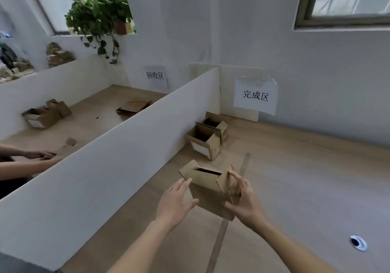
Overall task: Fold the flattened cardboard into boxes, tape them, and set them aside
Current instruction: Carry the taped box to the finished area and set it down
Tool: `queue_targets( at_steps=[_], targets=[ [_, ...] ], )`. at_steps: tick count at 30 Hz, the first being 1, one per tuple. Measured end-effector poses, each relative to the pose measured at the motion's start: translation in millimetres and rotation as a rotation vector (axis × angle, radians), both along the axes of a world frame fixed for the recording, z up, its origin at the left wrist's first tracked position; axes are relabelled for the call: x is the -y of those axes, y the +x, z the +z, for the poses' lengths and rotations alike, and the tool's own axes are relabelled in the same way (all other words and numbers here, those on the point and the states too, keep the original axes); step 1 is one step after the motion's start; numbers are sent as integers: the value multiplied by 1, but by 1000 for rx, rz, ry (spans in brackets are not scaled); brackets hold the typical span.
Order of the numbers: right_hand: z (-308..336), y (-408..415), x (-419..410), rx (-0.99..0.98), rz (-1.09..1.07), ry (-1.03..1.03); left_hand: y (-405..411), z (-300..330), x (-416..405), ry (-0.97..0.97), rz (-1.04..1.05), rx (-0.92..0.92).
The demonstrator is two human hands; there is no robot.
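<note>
A small brown cardboard box [207, 185], partly folded with flaps sticking up, is held just above the wooden table [295, 177]. My left hand [176, 201] touches its left side with fingers spread and fairly straight. My right hand [245, 198] grips the box's right end, fingers over the top flaps and thumb under the lower edge. Two folded boxes [207, 138] with open tops stand together farther back beside the divider, below a paper sign [255, 95] on the wall.
A white divider [130, 146] runs along the left of my table. Beyond it, another person's hands [45, 155] rest on a second table with boxes [45, 114]. A tape strip [219, 239] lies on my table and a cable hole [358, 242] sits at the right.
</note>
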State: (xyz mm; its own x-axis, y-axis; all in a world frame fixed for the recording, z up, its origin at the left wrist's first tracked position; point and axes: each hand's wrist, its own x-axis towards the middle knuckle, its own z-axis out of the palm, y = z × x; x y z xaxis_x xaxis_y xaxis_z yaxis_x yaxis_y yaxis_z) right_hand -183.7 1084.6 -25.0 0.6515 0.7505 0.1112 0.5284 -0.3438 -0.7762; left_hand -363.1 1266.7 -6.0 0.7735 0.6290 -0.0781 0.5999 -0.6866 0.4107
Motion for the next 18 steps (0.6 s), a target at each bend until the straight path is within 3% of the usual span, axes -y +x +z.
queue_targets(
  at_steps=[8, 18],
  targets=[
    [-80, 54, -121, -34, -44, -55, 86, -94, -134, 57, -202, -19],
    [-136, 107, -231, -127, -150, -133, 141, -146, -251, 106, -337, -60]
  ],
)
